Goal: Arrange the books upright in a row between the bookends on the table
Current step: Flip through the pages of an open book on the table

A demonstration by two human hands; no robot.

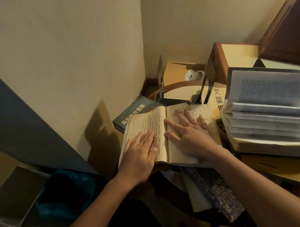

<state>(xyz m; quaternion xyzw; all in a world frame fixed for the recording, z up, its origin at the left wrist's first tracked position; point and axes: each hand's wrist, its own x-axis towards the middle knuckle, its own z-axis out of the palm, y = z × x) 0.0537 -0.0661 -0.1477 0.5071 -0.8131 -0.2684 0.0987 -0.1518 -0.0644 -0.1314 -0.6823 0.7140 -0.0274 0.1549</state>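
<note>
Your left hand (141, 149) and right hand (191, 135), fingers flat, cover part of one open book (146, 122). Behind stand one bookend (160, 79) and a second bookend (209, 76).

We note a round table (178, 90) with a pale top and a brown rim. Left bookend (160, 79) and right bookend (209, 78) stand on it, apart. An open book (146, 126), dark blue book (131, 113), yellow book (215, 98) and stack of open books (267, 120) lie around them. A dark book (219, 194) overhangs the near edge.

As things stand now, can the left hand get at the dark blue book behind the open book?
Probably yes. The left hand lies flat on the open book, and the dark blue book lies just beyond its fingertips, its left part uncovered; nothing stands between.
</note>
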